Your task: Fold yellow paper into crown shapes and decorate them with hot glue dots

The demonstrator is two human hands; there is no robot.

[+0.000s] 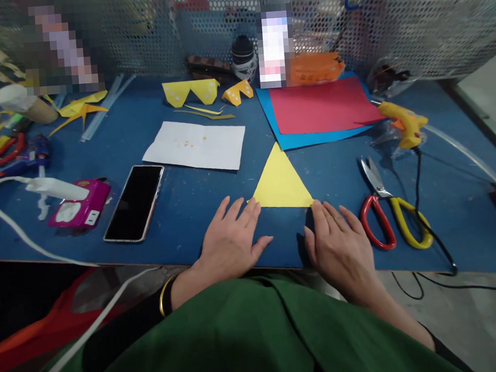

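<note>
A yellow paper triangle (280, 181) lies flat on the blue table (190, 212), its point away from me. My left hand (230, 241) rests palm down on the table, fingers stretched out, fingertips touching the triangle's lower left corner. My right hand (339, 247) also lies flat with fingers extended, its fingertips at the lower right corner. Neither hand holds anything. A gold bangle (164, 294) sits on my left wrist.
Red-and-yellow scissors (385, 210) lie right of my right hand; a yellow glue gun (405, 121) and its black cord beyond. A phone (135, 202), pink power strip (79, 206), white sheet (196, 146), red and blue paper (323, 107), folded yellow shapes (190, 92) and mesh wall (410, 16) surround them.
</note>
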